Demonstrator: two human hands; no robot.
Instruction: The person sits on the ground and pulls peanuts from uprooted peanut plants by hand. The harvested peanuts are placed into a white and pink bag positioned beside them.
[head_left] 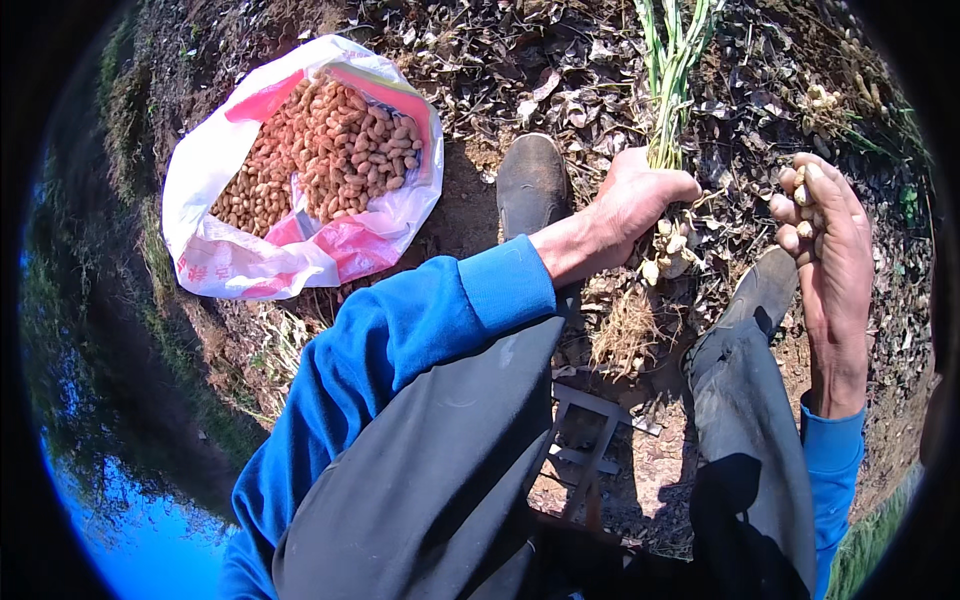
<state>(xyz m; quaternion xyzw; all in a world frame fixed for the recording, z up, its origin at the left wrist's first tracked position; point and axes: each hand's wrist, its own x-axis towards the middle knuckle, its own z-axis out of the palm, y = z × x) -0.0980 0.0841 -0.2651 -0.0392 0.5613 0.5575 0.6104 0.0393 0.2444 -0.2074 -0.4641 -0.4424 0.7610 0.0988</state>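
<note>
Head view: left hand (632,207) grips stems (675,95), pods (668,256) still on; right hand (840,232) holds some peanuts (801,190); bag (203,158) already holds plenty.

Dry leaves (570,100) litter brown soil (463,200) around a grey metal frame (590,402), with green grass (872,545) lower right.

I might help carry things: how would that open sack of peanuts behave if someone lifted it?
The sack would probably sag, since its rim folds and creases loosely. It's likely fairly heavy, given the heaped peanuts. Tilted, it could spill, as its mouth gapes open.
</note>
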